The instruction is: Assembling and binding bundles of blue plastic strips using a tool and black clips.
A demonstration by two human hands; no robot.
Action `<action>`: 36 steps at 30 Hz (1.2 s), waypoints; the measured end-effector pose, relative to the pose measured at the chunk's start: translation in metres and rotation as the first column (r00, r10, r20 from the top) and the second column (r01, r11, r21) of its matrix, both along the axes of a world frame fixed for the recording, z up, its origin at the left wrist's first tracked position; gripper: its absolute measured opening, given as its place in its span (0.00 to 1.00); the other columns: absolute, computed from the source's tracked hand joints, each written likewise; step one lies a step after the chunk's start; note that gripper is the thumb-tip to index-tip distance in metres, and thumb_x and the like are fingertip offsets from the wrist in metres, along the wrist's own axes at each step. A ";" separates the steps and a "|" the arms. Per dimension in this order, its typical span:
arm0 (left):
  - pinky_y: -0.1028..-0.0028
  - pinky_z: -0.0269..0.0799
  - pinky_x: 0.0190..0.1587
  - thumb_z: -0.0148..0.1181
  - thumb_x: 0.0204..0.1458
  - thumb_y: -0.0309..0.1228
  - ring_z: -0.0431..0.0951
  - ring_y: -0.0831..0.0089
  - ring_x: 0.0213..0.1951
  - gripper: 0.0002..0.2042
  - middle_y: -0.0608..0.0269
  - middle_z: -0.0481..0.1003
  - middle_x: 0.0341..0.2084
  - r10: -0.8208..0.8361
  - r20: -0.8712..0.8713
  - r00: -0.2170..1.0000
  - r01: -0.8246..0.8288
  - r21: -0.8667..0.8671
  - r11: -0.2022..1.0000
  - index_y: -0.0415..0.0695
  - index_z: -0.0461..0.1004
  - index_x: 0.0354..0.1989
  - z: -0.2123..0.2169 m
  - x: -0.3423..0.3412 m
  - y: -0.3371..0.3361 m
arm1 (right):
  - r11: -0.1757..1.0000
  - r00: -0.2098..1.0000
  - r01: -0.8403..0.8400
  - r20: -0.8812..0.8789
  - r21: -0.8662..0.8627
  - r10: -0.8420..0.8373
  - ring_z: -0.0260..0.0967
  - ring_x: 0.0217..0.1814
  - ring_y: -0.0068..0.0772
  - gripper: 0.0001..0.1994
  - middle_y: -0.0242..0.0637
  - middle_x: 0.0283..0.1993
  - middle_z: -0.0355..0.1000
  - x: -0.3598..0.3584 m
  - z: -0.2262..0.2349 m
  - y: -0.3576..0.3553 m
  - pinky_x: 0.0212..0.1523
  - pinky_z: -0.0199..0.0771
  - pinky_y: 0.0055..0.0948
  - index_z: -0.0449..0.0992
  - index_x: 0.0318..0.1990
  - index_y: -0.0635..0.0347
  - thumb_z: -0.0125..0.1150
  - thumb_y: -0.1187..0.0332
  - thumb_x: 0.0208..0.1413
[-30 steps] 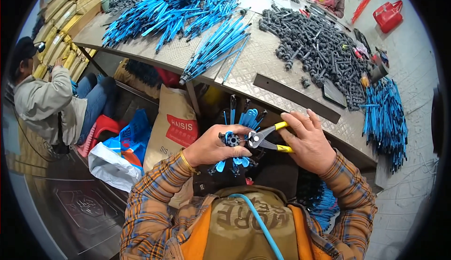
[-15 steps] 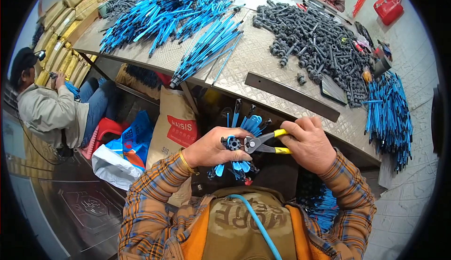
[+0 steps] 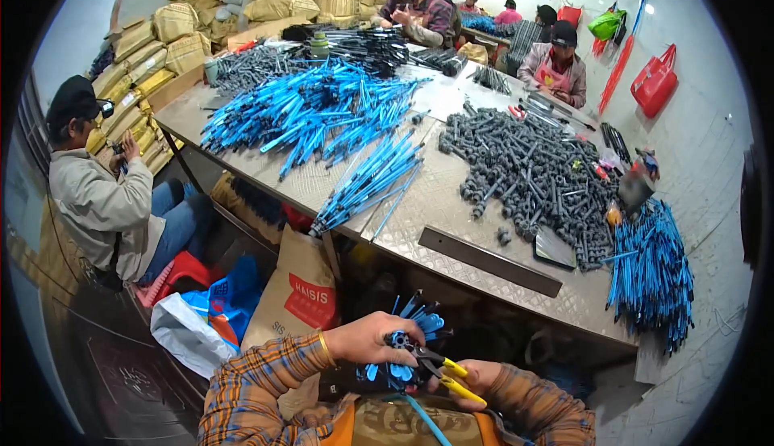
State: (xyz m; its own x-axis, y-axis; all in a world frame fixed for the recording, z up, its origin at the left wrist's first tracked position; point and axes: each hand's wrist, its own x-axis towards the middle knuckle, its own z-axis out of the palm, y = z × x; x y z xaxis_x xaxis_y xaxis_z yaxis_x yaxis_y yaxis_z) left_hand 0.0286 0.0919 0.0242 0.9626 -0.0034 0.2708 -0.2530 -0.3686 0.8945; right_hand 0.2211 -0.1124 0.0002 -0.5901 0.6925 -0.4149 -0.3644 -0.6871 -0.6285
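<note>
My left hand (image 3: 375,338) is closed around a round, notched black hub (image 3: 398,339), from which flat blue ribs (image 3: 421,317) with black ends fan out, like part of an umbrella frame. Its thumb lies over the near side of the hub. My right hand (image 3: 477,380) grips pliers (image 3: 454,368) with yellow handles, which are spread apart. The dark jaws reach the hub beside my left thumb; what lies between them is hidden. Both hands are low in front of my body, on the near side of the table.
On the metal table (image 3: 387,246) lie blue ribs (image 3: 314,115), grey ribbed plastic parts (image 3: 524,172) and a dark flat bar (image 3: 489,261). Another blue bundle (image 3: 651,273) hangs at the right edge. A paper sack (image 3: 290,285) stands left; a seated person (image 3: 109,196) is farther left.
The view has tilted up, showing more of the table and people behind it. My hands now appear lower. The pliers have turned, with their handles angled down to the right.
</note>
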 end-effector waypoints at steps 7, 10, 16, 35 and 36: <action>0.75 0.68 0.30 0.65 0.43 0.33 0.71 0.72 0.24 0.15 0.62 0.75 0.27 0.037 -0.189 0.981 -0.064 -0.139 0.988 0.41 0.72 0.38 0.004 0.004 0.010 | 0.195 0.293 -0.615 0.450 0.764 -0.844 0.60 0.11 0.31 0.26 0.43 0.20 0.66 0.014 0.038 0.020 0.10 0.59 0.22 0.59 0.56 0.62 0.53 0.74 0.46; 0.75 0.67 0.30 0.65 0.43 0.33 0.71 0.73 0.24 0.15 0.63 0.75 0.27 -0.064 -0.174 0.983 0.054 -0.060 0.997 0.41 0.72 0.38 0.004 0.008 0.004 | 0.959 0.951 0.019 0.292 0.284 -0.105 0.62 0.13 0.32 0.27 0.45 0.23 0.67 0.011 -0.010 -0.007 0.13 0.63 0.22 0.58 0.57 0.60 0.54 0.75 0.45; 0.75 0.68 0.30 0.65 0.43 0.34 0.71 0.73 0.24 0.15 0.63 0.75 0.27 0.031 -0.237 0.971 -0.047 -0.060 0.997 0.41 0.72 0.38 0.010 0.008 0.003 | 0.314 0.372 -0.559 0.571 0.767 -0.732 0.61 0.14 0.31 0.27 0.44 0.21 0.67 0.008 0.065 0.008 0.15 0.63 0.22 0.53 0.58 0.64 0.51 0.75 0.49; 0.76 0.67 0.29 0.68 0.39 0.33 0.71 0.73 0.24 0.15 0.64 0.74 0.25 -0.095 -0.140 0.986 0.096 -0.003 0.995 0.41 0.72 0.34 -0.004 0.029 0.007 | 0.976 0.974 0.176 -0.121 -0.128 -0.191 0.64 0.15 0.35 0.25 0.47 0.29 0.70 0.012 0.000 -0.019 0.17 0.68 0.28 0.58 0.55 0.65 0.58 0.74 0.48; 0.76 0.66 0.28 0.68 0.39 0.31 0.70 0.74 0.23 0.15 0.64 0.74 0.24 -0.120 -0.091 0.989 0.123 0.033 0.992 0.40 0.72 0.34 -0.004 0.031 0.008 | 0.980 0.978 0.177 -0.092 -0.095 -0.186 0.64 0.15 0.36 0.25 0.48 0.29 0.69 0.011 0.000 -0.019 0.18 0.68 0.29 0.58 0.55 0.65 0.57 0.75 0.48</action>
